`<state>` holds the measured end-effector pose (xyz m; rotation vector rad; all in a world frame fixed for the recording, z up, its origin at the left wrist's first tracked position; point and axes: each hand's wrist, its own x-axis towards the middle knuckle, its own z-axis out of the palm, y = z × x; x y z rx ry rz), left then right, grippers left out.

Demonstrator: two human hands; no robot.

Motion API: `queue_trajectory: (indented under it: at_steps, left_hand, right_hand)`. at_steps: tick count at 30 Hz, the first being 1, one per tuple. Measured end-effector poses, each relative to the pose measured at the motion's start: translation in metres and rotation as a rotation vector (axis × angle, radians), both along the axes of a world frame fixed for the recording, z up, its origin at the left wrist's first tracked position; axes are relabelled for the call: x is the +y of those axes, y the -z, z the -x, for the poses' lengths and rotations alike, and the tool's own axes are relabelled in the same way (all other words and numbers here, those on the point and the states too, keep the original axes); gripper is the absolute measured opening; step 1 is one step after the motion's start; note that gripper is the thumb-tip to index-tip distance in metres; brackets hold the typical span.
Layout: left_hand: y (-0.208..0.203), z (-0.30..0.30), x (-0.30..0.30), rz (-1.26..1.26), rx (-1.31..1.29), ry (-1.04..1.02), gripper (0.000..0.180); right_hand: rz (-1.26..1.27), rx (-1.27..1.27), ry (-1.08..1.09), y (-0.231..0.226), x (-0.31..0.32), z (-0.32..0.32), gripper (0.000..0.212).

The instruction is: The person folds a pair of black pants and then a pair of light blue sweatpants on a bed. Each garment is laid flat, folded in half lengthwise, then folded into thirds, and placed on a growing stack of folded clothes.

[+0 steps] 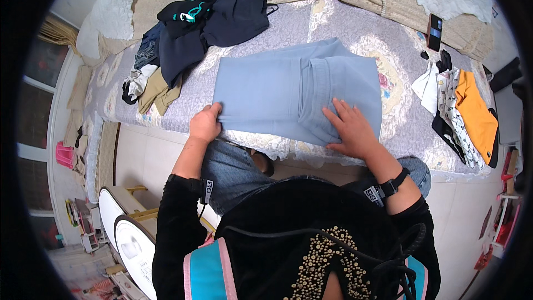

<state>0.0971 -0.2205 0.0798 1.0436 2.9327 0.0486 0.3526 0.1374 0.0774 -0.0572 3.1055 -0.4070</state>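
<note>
A pair of light blue trousers [255,86] lies folded on the patterned sofa cover in front of me, its waistband part turned over toward the right. My left hand [206,123] is at the near left corner of the trousers, fingers closed on the edge of the cloth. Spread out flat, my right hand [354,131] rests on the folded trousers near their front right part, fingers apart. The undersides of the folds are hidden.
Dark clothes [222,22] are heaped at the far left, with khaki cloth [161,91] nearer. On the right lie an orange garment [476,111] and a white printed one [452,111]. A phone [435,33] stands behind them. Round white-topped stools [133,250] are at lower left.
</note>
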Motion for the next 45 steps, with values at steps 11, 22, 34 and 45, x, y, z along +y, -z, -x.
queue_trajectory:
  at_steps: [11, 22, 34, 45]
  left_hand:
    - [-0.003, 0.069, 0.1, -0.166, 0.282, 0.294, 0.045]
    - [0.031, 0.122, 0.1, 0.11, 0.321, 0.109, 0.03]
    - [0.012, 0.071, 0.133, -0.381, 0.338, 0.419, 0.036]
    - [0.005, -0.045, 0.27, -0.73, -1.127, -0.104, 0.079]
  right_hand:
    - [0.004, -0.021, -0.006, 0.0, 0.002, 0.0, 0.094]
    - [-0.013, 0.085, 0.108, 0.008, -0.007, 0.002, 0.084]
    - [-0.015, 0.208, 0.087, 0.024, -0.011, 0.006, 0.062]
    - [0.407, 0.315, 0.163, 0.027, -0.003, 0.002, 0.056]
